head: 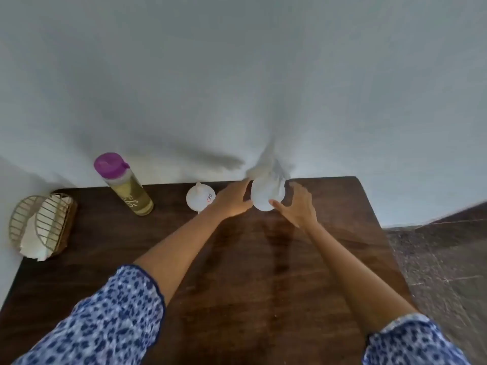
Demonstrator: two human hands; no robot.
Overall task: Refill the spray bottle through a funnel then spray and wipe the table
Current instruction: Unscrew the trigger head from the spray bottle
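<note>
spray bottle (267, 194): white, translucent plastic, rounded body, standing at the far edge of the table (237, 259) against the wall. its head is motion-blurred and pale against the wall, so i cannot tell whether the sprayer is on or off. my left hand (233, 200) is wrapped against the bottle's left side, apparently gripping it. my right hand (297, 206) sits at the right side with fingers spread and the thumb touching the lower body; whether it truly grips or only steadies, i cannot tell. two hands on it suggests i am bracing the body so the top can be worked for refilling.

funnel (200, 198): white plastic, wide mouth down, spout up, a small sticker on its side, just beside my left hand. kept close, i judge, for the pour.

refill bottle (126, 185): tall clear cylinder, yellowish liquid, purple cap closed, standing left of the funnel and apart from it.

wire basket (43, 227): pale gold wire, holding white paper or cloth, at the far left corner, likely for wiping.

table surface: dark wood grain, faintly streaked.
</note>
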